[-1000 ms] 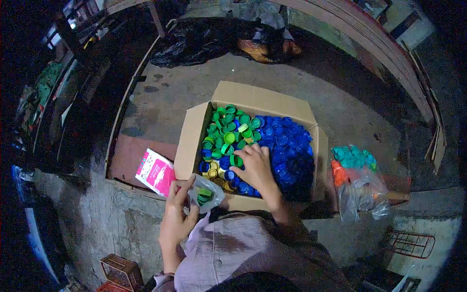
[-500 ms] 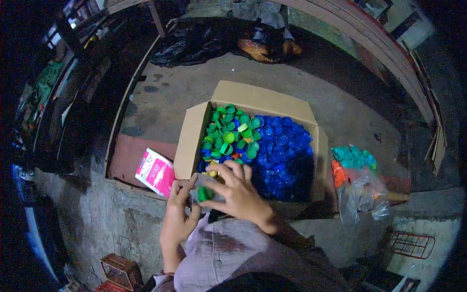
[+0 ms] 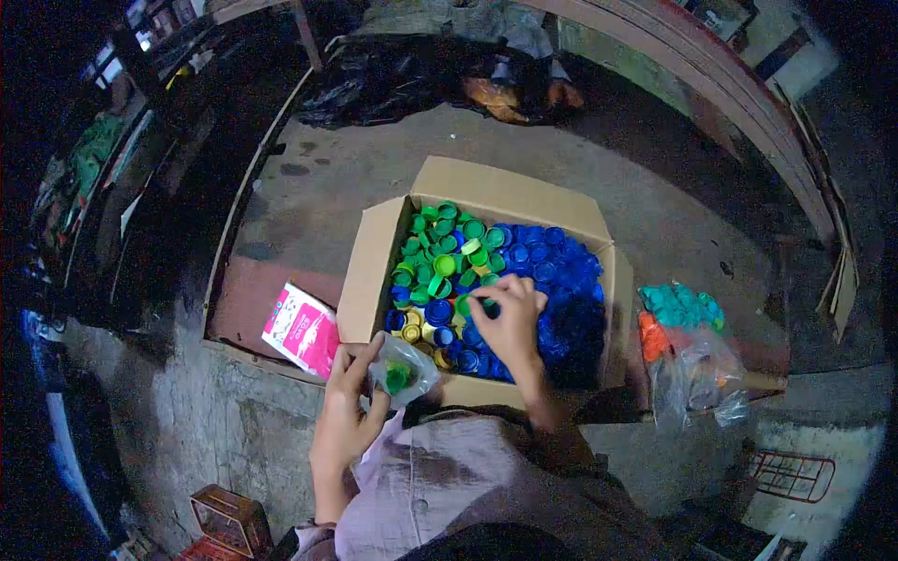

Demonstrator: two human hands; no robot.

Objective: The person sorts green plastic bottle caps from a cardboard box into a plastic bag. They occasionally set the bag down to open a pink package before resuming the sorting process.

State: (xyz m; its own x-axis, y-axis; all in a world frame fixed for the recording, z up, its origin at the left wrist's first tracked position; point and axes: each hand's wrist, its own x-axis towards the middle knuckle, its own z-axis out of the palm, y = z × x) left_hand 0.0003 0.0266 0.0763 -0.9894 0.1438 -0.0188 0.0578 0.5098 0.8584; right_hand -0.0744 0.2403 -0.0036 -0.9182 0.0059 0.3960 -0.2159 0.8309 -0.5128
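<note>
My left hand (image 3: 348, 411) is closed on the edge of a small clear plastic bag (image 3: 421, 363) with green bottle caps (image 3: 398, 377) inside. It stays at the near left corner of an open cardboard box (image 3: 370, 266). Over the middle of the box, my right hand (image 3: 511, 323) has thumb and forefinger curled in a pinch, with a green bottle cap (image 3: 463, 305) at the fingertips. Green caps (image 3: 444, 266) fill the box's left part, blue caps (image 3: 561, 266) its right part. Yellow caps (image 3: 410, 327) lie at the near left, mixed with blue ones.
A pink and white packet (image 3: 304, 329) lies left of the box. To the right are clear bags holding teal caps (image 3: 681, 306) and orange caps (image 3: 652, 337). Black plastic bags (image 3: 374, 89) rest at the table's far side. A red metal rack (image 3: 793, 474) stands at lower right.
My right hand has moved from the plastic bag rightward and away from me, over the caps in the box. My left hand has kept hold of the bag, whose mouth now shows.
</note>
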